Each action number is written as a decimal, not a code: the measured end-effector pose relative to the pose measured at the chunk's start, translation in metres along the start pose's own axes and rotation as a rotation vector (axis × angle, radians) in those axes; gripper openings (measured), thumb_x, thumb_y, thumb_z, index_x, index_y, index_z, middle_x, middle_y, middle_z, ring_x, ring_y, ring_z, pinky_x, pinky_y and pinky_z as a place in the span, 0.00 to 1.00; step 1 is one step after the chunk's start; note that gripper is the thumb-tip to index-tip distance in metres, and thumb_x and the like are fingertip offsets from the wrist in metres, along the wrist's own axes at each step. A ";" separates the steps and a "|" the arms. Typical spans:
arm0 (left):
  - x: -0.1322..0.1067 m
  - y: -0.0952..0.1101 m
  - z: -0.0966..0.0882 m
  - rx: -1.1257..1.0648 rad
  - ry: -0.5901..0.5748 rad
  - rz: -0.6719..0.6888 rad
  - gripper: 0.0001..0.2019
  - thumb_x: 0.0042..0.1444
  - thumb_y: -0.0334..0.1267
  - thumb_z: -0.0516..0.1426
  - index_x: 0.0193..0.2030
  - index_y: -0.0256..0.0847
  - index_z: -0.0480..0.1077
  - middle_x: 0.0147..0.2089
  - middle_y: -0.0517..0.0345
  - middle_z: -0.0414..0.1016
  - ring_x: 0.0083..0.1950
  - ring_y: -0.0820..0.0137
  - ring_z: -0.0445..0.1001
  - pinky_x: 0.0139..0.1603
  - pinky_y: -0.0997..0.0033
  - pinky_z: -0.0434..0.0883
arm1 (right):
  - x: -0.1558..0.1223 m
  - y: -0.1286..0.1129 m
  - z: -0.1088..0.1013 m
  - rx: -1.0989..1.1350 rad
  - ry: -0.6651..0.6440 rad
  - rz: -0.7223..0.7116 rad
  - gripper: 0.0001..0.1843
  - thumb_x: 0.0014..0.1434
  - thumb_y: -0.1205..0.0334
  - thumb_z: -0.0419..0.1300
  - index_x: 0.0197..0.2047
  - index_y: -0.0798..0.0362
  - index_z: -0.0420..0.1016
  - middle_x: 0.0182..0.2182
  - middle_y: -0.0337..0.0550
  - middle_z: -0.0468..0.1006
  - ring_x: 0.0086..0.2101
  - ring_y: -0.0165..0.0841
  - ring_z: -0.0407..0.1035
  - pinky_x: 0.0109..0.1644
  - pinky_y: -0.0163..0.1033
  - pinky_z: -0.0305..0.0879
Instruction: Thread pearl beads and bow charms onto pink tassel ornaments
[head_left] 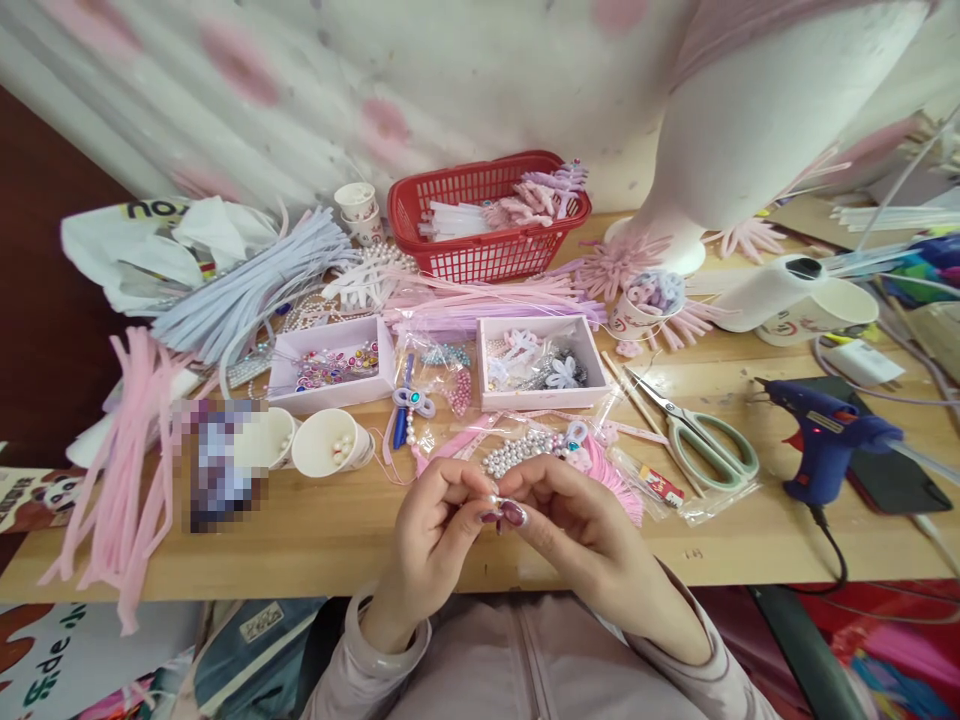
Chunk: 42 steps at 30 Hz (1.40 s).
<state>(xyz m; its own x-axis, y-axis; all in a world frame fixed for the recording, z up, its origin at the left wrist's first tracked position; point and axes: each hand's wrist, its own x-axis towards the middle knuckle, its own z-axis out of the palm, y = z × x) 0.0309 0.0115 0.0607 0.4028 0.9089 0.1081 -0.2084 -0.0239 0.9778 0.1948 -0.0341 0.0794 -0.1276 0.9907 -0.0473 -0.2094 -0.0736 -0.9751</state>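
My left hand [431,535] and my right hand [574,530] meet at the table's front edge, fingers curled, pinching a small pearl bead [493,497] between their fingertips. Just beyond them lies a pearl strand [517,452] with a pink fringed piece [611,475] beside it. What else the fingers hold is hidden.
On the wooden table [750,540] are two white boxes of trinkets [334,365] [540,362], paper cups with beads [330,443], green-handled scissors [705,435], a blue glue gun [821,435], a red basket [487,215], pink chenille stems [124,470] and pale blue chenille stems [247,285]. A phone [896,480] lies at the right.
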 end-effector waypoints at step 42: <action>0.033 0.021 0.012 -0.263 0.416 0.034 0.20 0.59 0.45 0.65 0.25 0.41 0.60 0.16 0.73 0.50 0.16 0.81 0.44 0.17 0.82 0.53 | -0.014 0.010 -0.048 -0.572 0.135 -0.118 0.06 0.62 0.70 0.59 0.40 0.50 0.74 0.38 0.42 0.79 0.41 0.38 0.73 0.46 0.42 0.66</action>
<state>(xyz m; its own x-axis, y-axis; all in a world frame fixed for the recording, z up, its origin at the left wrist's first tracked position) 0.0508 0.0359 0.0868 0.0133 0.9999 0.0055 -0.4552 0.0012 0.8904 0.2407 -0.0432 0.0597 -0.0030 0.9970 0.0776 0.3450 0.0738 -0.9357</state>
